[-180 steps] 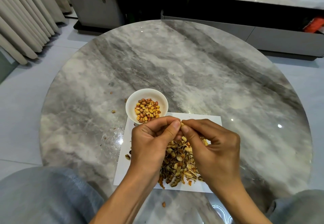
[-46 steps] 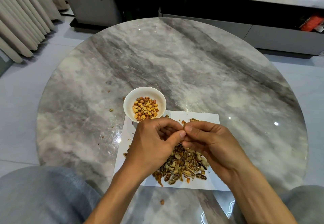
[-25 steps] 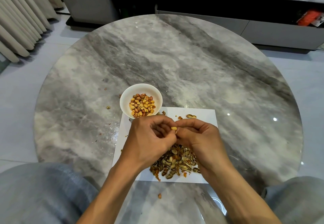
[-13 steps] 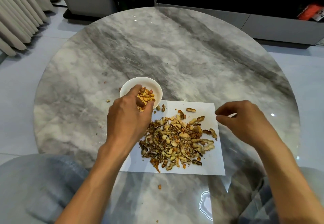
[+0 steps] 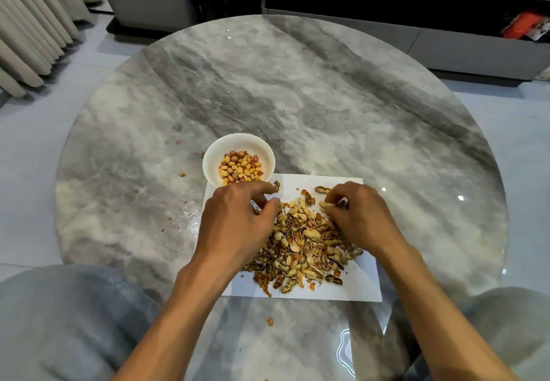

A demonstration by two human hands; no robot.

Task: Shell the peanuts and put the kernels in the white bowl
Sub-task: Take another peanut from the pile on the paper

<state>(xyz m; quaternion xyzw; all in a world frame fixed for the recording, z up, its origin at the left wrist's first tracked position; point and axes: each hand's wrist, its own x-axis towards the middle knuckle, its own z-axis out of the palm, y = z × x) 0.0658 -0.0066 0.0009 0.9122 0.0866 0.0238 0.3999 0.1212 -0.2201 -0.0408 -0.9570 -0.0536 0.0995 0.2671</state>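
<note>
over shells point(image 5: 300, 249), right hand point(image 5: 361, 219) pinches peanut point(image 5: 325, 204)

Bare forearms point(image 5: 190, 300) with no sleeves showing; grey trousers point(image 5: 68, 321) cover both knees.

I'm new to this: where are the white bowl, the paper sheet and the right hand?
white bowl point(image 5: 238, 142): head view, far rim.
paper sheet point(image 5: 357, 291): head view, bare near corner.
right hand point(image 5: 361, 219): head view, back of hand.
</note>
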